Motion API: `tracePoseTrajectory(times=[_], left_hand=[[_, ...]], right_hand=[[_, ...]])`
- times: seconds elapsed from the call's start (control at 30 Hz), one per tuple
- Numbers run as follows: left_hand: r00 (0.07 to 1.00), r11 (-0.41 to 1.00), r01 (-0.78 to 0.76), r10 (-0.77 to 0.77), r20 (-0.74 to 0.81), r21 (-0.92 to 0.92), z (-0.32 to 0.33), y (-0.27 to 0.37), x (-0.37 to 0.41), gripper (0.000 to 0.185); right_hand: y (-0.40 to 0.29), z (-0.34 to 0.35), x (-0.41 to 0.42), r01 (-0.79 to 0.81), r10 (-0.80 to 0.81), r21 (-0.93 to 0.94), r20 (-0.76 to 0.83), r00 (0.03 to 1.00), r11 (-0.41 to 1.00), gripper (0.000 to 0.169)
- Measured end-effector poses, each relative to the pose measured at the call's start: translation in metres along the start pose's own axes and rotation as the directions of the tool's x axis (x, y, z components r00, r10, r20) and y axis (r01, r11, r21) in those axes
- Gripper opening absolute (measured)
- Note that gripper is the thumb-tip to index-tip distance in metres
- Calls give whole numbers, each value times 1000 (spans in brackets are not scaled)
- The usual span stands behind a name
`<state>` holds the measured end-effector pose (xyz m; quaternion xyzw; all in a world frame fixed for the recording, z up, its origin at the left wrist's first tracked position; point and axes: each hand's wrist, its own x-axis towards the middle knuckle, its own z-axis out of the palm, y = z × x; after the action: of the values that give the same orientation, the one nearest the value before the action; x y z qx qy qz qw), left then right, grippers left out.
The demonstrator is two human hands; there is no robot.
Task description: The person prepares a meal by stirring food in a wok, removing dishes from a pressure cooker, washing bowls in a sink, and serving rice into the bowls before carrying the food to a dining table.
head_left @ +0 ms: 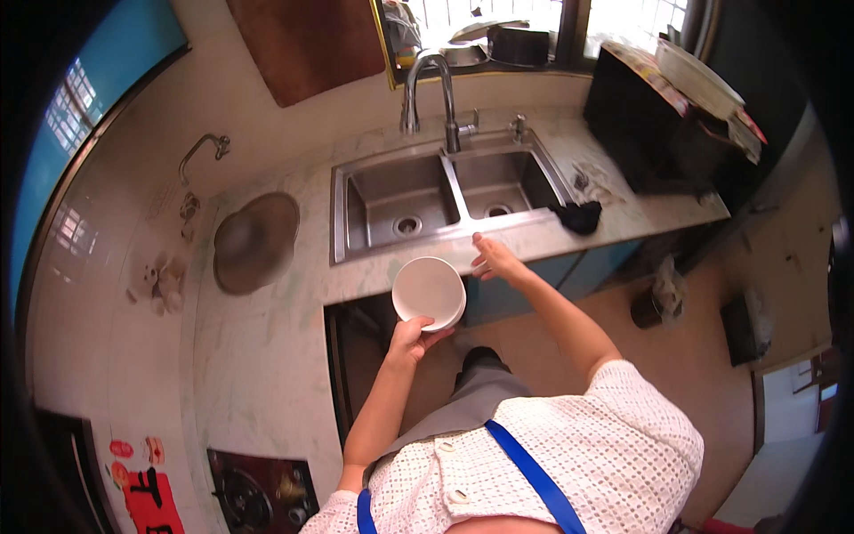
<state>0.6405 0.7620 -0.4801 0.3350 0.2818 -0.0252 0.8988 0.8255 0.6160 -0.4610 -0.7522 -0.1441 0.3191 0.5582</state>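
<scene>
My left hand holds a stack of white bowls by the near rim, thumb inside the top one, in front of the counter's edge. To the right of the bowls, my right hand is held out with its fingers apart and nothing in it, just before the front edge of the sink. The steel double-basin sink lies beyond both hands, with a tall chrome faucet behind it. At the sink's right front corner rests a black cloth.
A round metal lid or pan lies left of the sink. A gas stove is at the lower left. A black appliance carrying a white basin stands at the counter's right. A trash bin stands on the floor.
</scene>
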Motion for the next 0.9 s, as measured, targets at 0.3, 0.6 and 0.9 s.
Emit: tracePoseTrajectory(times=[0.3, 0.6, 0.9], left_hand=[[973, 998, -9, -6, -231, -66, 44, 109, 193, 43], [920, 999, 49, -49, -390, -10, 40, 157, 323, 58], [815, 925, 17, 208, -541, 380, 50, 178, 369, 60]], right_hand=[[-42, -134, 376, -198, -144, -453, -615, 775, 869, 65], [-56, -184, 494, -230, -187, -516, -633, 751, 825, 53], [-57, -95, 406, 27, -92, -210, -303, 948, 977, 78]])
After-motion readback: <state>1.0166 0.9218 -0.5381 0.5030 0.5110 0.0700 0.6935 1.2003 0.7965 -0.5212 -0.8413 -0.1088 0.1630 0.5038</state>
